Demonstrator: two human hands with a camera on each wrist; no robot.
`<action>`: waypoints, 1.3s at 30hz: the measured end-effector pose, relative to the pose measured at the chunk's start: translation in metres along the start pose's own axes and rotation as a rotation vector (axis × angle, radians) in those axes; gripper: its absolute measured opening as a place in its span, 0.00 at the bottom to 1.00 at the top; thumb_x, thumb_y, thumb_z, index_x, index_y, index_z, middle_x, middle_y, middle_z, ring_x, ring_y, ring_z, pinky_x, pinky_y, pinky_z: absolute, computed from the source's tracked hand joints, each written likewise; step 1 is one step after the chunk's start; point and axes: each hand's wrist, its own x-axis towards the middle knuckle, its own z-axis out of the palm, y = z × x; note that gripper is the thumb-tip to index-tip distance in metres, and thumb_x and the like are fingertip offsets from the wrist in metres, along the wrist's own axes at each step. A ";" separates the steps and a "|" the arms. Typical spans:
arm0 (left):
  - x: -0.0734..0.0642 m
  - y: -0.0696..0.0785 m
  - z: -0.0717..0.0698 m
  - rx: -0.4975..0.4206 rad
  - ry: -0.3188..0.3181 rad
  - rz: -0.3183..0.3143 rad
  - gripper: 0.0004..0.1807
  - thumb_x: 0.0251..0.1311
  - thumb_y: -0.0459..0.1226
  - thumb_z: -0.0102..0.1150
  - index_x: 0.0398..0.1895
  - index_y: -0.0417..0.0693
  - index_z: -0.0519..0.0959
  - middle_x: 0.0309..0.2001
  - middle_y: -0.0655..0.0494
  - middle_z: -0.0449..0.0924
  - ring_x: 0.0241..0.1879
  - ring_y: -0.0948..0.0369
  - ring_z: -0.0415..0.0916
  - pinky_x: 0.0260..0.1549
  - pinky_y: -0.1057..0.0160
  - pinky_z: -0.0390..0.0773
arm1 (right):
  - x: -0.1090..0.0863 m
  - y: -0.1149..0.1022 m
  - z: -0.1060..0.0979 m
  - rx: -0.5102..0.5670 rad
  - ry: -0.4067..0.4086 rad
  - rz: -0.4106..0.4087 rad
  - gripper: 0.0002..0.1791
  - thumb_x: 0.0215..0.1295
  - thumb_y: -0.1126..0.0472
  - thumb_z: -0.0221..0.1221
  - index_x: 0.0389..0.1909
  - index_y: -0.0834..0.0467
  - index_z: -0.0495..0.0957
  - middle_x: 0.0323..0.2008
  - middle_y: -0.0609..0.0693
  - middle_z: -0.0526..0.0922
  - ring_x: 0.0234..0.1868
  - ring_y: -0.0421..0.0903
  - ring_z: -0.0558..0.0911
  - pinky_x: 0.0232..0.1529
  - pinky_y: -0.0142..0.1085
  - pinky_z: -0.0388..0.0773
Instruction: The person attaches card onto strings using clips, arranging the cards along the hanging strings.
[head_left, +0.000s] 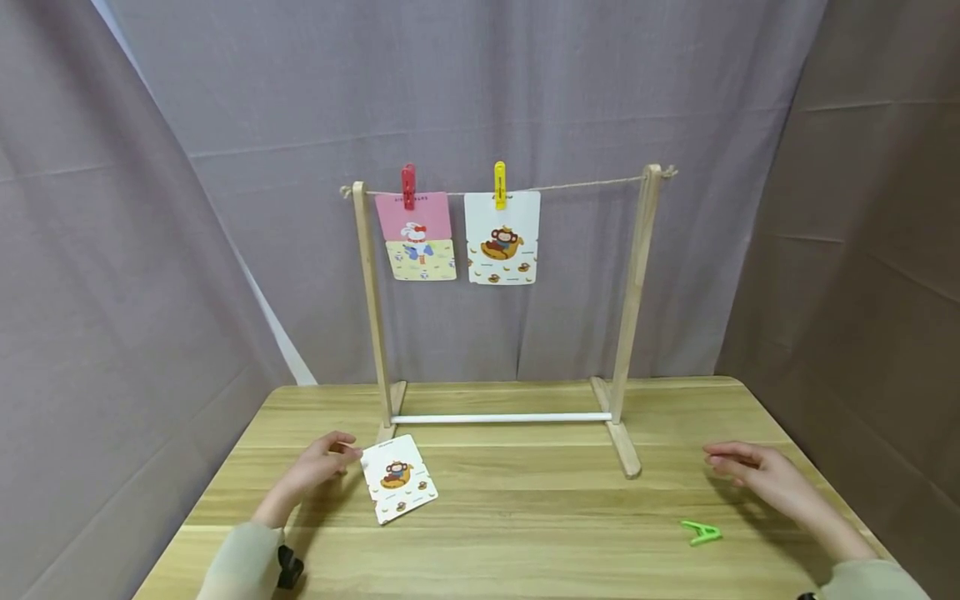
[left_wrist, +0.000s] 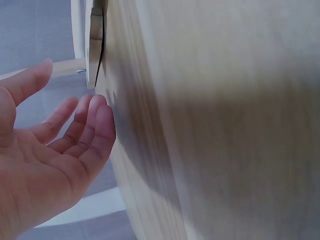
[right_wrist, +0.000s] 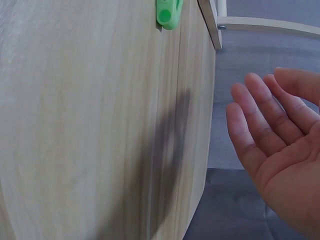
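Note:
My left hand [head_left: 322, 464] hovers over the table at the left, its fingers loosely bent and nothing in them. Just to its right a white card with a monkey on a banana [head_left: 397, 479] lies flat on the wood. At the right, my right hand [head_left: 761, 475] is held above the table with relaxed fingers; its palm shows bare in the right wrist view. A green clothespin [head_left: 702, 533] lies on the table below and left of that hand, apart from it; part of this clothespin [right_wrist: 169, 12] also shows at the top of the right wrist view.
A wooden rack [head_left: 635, 292] stands at the table's back with a string [head_left: 592, 182] across it. A red clothespin [head_left: 408, 185] holds a pink and yellow rabbit card [head_left: 435, 218]; a yellow clothespin [head_left: 500, 179] holds another monkey card [head_left: 480, 221]. Grey curtains [head_left: 600, 83] hang behind.

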 end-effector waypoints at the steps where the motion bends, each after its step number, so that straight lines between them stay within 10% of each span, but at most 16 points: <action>1: 0.001 0.000 0.001 0.003 -0.004 0.003 0.26 0.68 0.34 0.61 0.61 0.24 0.66 0.47 0.39 0.77 0.35 0.54 0.74 0.33 0.61 0.78 | 0.000 0.000 0.000 0.002 -0.002 0.001 0.23 0.75 0.57 0.58 0.60 0.71 0.75 0.52 0.66 0.83 0.41 0.34 0.84 0.39 0.36 0.84; 39: 0.018 -0.002 0.019 0.087 -0.017 -0.001 0.26 0.58 0.32 0.69 0.54 0.23 0.72 0.38 0.45 0.76 0.26 0.58 0.71 0.24 0.66 0.73 | 0.000 0.003 0.009 0.053 -0.129 0.064 0.30 0.78 0.51 0.53 0.65 0.74 0.69 0.56 0.69 0.80 0.45 0.35 0.83 0.44 0.35 0.83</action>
